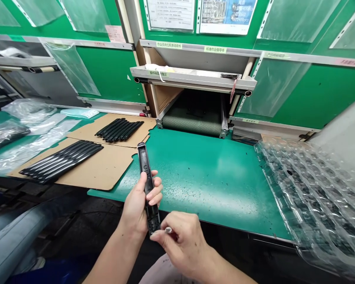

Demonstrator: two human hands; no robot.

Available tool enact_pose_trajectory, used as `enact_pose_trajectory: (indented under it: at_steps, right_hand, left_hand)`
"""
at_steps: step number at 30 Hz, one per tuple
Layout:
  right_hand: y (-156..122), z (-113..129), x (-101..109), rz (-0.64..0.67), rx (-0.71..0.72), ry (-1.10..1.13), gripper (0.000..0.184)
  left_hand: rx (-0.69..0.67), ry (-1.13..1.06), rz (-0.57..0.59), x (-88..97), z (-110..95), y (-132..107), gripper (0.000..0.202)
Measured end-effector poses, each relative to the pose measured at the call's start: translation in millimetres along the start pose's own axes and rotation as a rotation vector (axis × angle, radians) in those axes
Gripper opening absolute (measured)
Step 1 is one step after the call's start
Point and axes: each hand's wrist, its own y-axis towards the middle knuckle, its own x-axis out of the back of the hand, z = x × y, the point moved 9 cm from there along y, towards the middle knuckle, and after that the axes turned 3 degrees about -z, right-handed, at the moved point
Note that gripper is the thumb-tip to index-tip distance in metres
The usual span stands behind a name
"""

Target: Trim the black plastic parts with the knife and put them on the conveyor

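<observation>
My left hand [137, 205] is wrapped round the lower half of a long black plastic strip [145, 167], which points up and away from me over the near edge of the green bench [213, 173]. My right hand [183, 240] is closed in a pinch at the strip's near end, with a small pale part [168, 229] between thumb and fingertip. What that part is I cannot make out.
Two batches of similar black strips [62, 159] [120, 129] lie on cardboard sheets [103, 169] at the left. Clear blister trays [313, 189] are stacked at the right. A small conveyor belt [192, 122] runs under a shelf [192, 77] at the back. Plastic bags [26, 114] lie far left.
</observation>
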Motion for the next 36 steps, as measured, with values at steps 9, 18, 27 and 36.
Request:
enact_pose_trajectory:
  at_steps: [9, 18, 27, 36]
  right_hand:
    - [5, -21, 20, -0.123, -0.184, 0.209, 0.044]
    - [11, -13, 17, -0.081, -0.053, 0.100, 0.041]
    - [4, -24, 16, 0.152, -0.162, 0.089, 0.038]
    - [-1, -26, 19, -0.077, -0.096, 0.142, 0.012]
  left_hand:
    - [0.029, 0.000, 0.079, -1.7, 4, 0, 0.030]
    - [-0.092, 0.202, 0.032, 3.2, 2, -4, 0.036]
    - [-0.163, 0.287, 0.141, 5.5, -4, 2, 0.041]
    - [-0.125, 0.391, 0.162, 7.1, 2, 3, 0.042]
